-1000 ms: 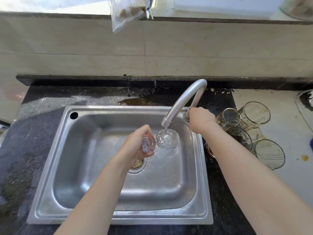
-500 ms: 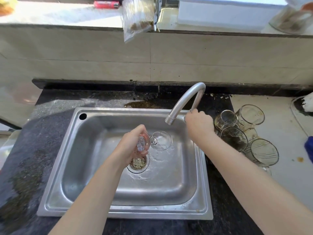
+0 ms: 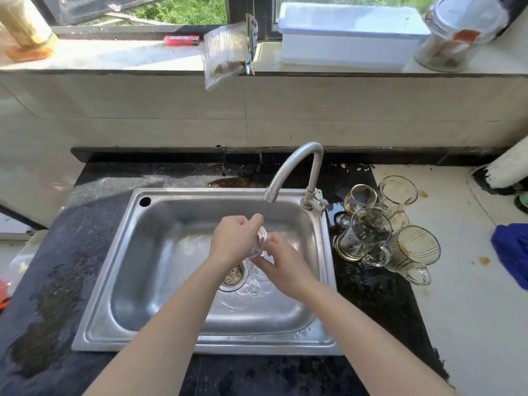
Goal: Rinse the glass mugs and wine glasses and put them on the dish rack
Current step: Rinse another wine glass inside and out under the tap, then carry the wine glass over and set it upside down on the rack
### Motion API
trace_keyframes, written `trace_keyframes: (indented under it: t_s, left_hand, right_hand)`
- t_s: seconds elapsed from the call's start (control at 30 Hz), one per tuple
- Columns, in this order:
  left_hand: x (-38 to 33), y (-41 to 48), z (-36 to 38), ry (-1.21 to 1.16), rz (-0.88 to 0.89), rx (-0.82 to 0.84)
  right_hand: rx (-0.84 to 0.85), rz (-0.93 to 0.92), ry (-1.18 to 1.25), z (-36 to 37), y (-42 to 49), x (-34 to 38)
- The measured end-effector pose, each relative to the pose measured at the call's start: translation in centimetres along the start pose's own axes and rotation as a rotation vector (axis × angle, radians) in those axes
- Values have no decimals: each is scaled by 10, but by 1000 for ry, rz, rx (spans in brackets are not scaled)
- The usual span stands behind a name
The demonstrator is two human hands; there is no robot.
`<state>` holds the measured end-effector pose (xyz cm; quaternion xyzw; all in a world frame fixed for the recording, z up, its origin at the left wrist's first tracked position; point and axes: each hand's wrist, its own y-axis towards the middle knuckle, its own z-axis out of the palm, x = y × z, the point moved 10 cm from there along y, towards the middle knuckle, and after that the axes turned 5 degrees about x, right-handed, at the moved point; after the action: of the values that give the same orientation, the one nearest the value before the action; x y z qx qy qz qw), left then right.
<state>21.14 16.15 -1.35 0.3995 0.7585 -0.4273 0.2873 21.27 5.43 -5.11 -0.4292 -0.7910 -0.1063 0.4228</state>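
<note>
I logged both hands over the sink point(image 3: 94, 324), near side of the faucet point(image 3: 297, 164) spout. The left hand point(image 3: 233, 242) had its fingers curled round one end of the wine glass point(image 3: 259, 243), held sideways above the drain point(image 3: 233, 277). The right hand point(image 3: 285, 267) pinched the other end, thumb on top. Stained mugs and glasses point(image 3: 368, 232) lay clustered on the counter point(image 3: 371, 295) just right of the sink.

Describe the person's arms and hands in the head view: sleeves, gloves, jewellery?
Left hand and right hand are bare: no gloves, no rings that show. Left forearm and right forearm are uncovered down to the frame's bottom edge, with no sleeve, watch or bracelet in view. No markings visible.
</note>
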Motion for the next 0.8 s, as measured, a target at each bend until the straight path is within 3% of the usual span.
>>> trace_keyframes:
  t_s: [0.23,0.4,0.53,0.63,0.73,0.8]
  left_hand:
    - [-15,-16,-10,137,131,-51]
    - [-12,-24,-29,150,225,-102]
    - [21,-24,-18,-199,62,99]
    - [42,-26,-13,240,119,108]
    - [64,-33,-2,480,98,200]
    - [61,-41,-2,641,178,179]
  right_hand:
    - [-41,-55,42,-6,-16,15]
    - [-145,171,215,-20,-34,-10]
    - [-241,226,588,-28,-53,-9]
    - [-377,325,491,-21,-68,-9]
    - [-455,427,525,0,-84,-18]
    - [-542,475,517,6,-100,-21]
